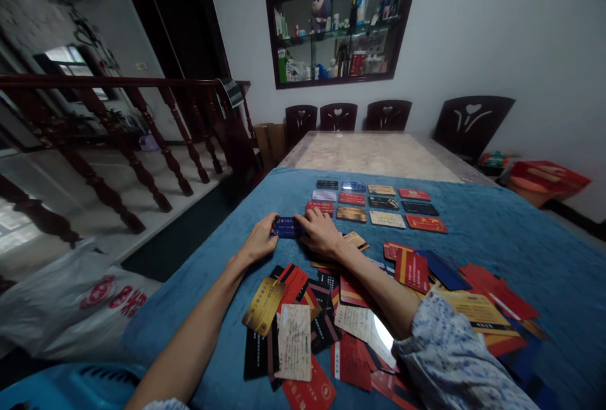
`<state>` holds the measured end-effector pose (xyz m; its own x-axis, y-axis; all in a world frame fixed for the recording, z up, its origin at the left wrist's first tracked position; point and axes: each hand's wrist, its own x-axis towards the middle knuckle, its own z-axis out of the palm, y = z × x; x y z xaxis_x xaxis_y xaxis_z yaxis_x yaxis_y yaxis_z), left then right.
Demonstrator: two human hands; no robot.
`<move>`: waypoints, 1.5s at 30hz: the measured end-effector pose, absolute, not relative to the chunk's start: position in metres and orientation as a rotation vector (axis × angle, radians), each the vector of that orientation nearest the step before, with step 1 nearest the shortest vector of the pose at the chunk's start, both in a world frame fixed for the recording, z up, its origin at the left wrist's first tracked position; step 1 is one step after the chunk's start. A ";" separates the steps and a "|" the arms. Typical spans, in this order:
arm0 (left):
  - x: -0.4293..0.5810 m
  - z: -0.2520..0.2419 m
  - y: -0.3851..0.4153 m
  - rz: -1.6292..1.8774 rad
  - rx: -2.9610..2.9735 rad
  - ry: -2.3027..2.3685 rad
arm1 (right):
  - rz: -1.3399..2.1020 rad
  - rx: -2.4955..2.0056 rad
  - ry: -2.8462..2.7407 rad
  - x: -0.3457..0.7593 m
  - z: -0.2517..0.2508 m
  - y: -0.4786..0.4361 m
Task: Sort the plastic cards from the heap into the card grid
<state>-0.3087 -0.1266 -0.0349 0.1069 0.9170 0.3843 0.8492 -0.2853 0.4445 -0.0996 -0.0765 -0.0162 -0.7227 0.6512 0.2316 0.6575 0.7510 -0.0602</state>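
Observation:
A dark blue card (287, 228) is held level between both hands, just above or on the blue cloth. My left hand (261, 235) pinches its left end, and my right hand (322, 232) grips the right end. Beyond them, plastic cards lie in neat rows, among them a gold card (351, 214), a cream card (387, 219) and a red card (427, 224). Nearer to me is a loose, overlapping heap of cards, with a gold card (264, 304) and a whitish card (294, 342) on top. My right forearm crosses over part of the heap.
The blue cloth (227, 252) covers the near part of a long table (360, 148). Dark chairs (338, 117) stand at the far end. On the left are a wooden railing (142, 82), white plastic bags (71, 303) and a blue plastic stool (71, 388).

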 end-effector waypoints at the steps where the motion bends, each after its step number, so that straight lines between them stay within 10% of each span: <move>1: -0.309 -0.035 -0.126 0.917 2.251 1.806 | -0.040 -1.034 -2.719 -0.099 -0.016 -0.076; 45: -0.240 0.016 -0.063 0.517 2.633 1.377 | -0.019 -0.992 -2.764 0.003 0.016 -0.023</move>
<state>-0.2402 -0.0634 0.0157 0.5259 0.8156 0.2412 0.7727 -0.5767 0.2654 0.0029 -0.0235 0.0161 -0.7531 0.6280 0.1961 0.6307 0.7740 -0.0565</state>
